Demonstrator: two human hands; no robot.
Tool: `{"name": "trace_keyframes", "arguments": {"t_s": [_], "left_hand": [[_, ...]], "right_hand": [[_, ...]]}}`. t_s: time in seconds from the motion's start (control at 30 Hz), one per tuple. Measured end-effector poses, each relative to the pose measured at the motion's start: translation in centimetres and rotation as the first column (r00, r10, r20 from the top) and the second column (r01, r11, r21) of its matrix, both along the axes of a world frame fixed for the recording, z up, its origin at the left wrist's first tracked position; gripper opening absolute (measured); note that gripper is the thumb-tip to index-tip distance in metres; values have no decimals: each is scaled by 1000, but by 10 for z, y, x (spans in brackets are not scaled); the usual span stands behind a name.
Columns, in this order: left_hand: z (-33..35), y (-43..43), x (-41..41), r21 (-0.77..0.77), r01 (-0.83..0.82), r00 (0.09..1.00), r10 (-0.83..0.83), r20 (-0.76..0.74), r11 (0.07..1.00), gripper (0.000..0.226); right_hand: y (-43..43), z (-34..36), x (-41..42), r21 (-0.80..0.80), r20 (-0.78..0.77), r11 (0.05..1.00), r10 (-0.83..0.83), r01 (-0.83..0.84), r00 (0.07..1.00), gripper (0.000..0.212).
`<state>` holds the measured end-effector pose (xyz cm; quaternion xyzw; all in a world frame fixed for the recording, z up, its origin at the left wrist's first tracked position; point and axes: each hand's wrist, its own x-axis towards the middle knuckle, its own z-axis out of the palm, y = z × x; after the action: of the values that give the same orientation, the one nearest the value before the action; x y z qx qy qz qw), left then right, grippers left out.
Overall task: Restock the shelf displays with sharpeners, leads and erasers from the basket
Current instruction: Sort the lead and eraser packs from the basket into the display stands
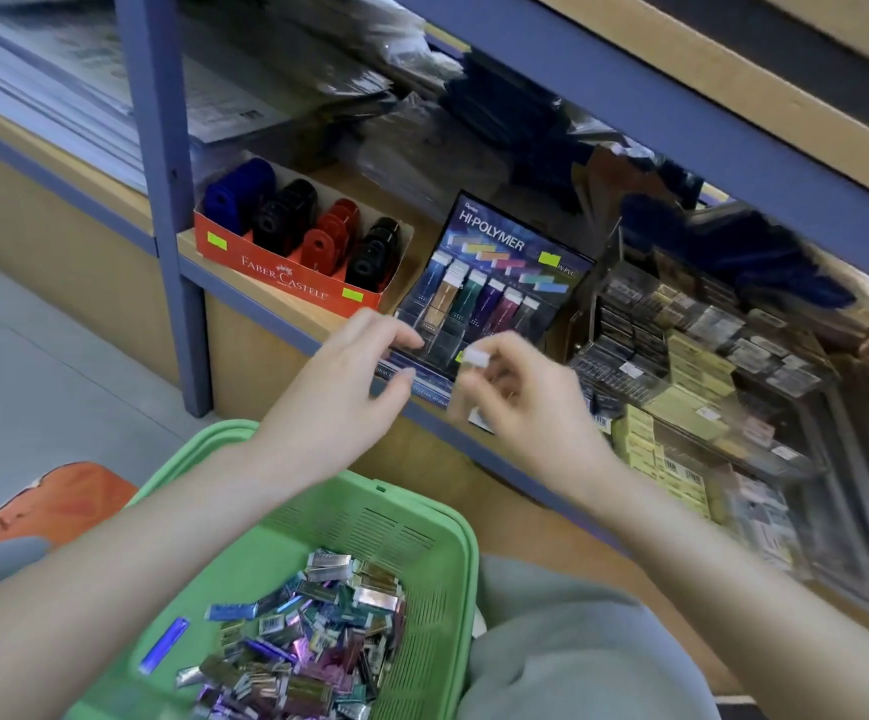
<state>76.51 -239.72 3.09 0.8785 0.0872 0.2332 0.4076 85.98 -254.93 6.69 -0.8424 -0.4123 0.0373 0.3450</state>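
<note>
Head view, left to right. At lower left, an orange object (53, 498), blurred, lies on the grey floor. Beside it stands a green basket (370, 522) with slotted walls; a heap of lead cases (308, 631) in foil colours fills its right half, and a single blue case (165, 644) lies apart on its left. A blue shelf upright (162, 148) rises behind. On the shelf board just right of the upright sits a red Faber-Castell box (287, 275) with four rows of sharpeners (237, 194): blue, black, red, black. The left hand (349, 376) hovers at the front edge of the Hi-Polymer display (495, 241), fingers loosely curved and spread, thumb apart from the forefinger, holding nothing; whether it touches the display cannot be told. The display stands upright, its slots holding lead tubes in several colours. The right hand (520, 402), just right of the left and in front of the display's lower right corner, pinches a small lead case (475, 357) with a pale end between thumb and forefinger; the other fingers are curled. Further right, a clear tiered rack (692, 356) holds stacked small boxes, blurred. A grey-trousered knee (578, 641) touches the basket's right side.
</note>
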Motion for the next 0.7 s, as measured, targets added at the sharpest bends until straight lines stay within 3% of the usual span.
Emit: {"name": "trace_keyframes", "arguments": {"t_s": [0.17,0.33,0.53,0.7], "left_hand": [[10,2,29,235,47,996,-28,-85,971,37],[-2,4,43,371,50,987,11,-161,927,45],[-10,10,48,430,47,992,7,-124,902,45],[-17,18,52,453,43,994,6,-107,890,41]], "right_hand": [[12,19,47,124,67,975,-193,184,979,6],[48,20,72,192,73,959,-227,209,971,4],[73,7,94,15,201,986,-167,167,965,7],[79,9,102,-46,198,993,-94,105,976,11]]}}
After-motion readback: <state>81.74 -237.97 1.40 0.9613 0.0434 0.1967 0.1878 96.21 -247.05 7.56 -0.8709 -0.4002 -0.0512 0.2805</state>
